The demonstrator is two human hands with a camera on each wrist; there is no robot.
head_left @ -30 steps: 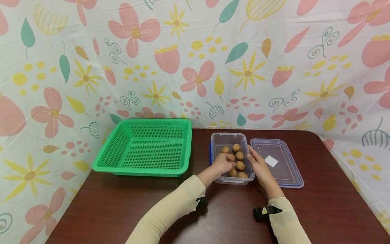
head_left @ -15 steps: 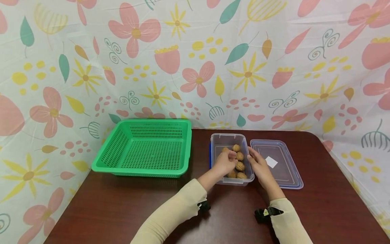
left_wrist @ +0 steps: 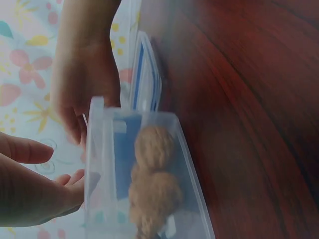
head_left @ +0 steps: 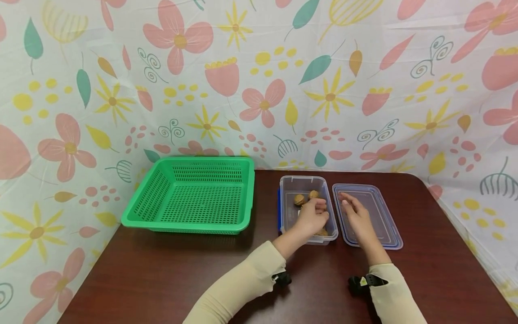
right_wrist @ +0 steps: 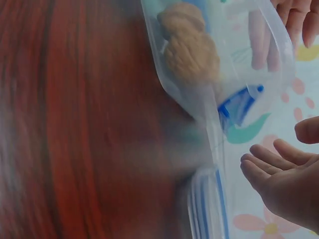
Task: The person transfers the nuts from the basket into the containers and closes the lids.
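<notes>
A clear plastic box [head_left: 288,189] holds several walnuts [head_left: 299,200]; more show through its wall as walnuts [left_wrist: 154,149] in the left wrist view. My left hand [head_left: 311,218] is over the box, hiding part of the walnuts. Its thumb and fingers stand apart with nothing between them, as the left hand [left_wrist: 40,184] shows in the left wrist view. My right hand [head_left: 359,220] hovers over the clear lid [head_left: 384,225] to the right of the box. In the right wrist view the right hand [right_wrist: 286,184] has loosely extended fingers and holds nothing.
A green plastic basket [head_left: 202,204] stands at the left on the dark wooden table [head_left: 315,288]. A blue latch [right_wrist: 241,107] hangs on the box's side. A flower-patterned cloth [head_left: 259,90] rises behind the table.
My left hand has shifted right across the box, and its fingers have loosened. My right hand has come off the box's right wall and moved right over the lid, covering the white label.
</notes>
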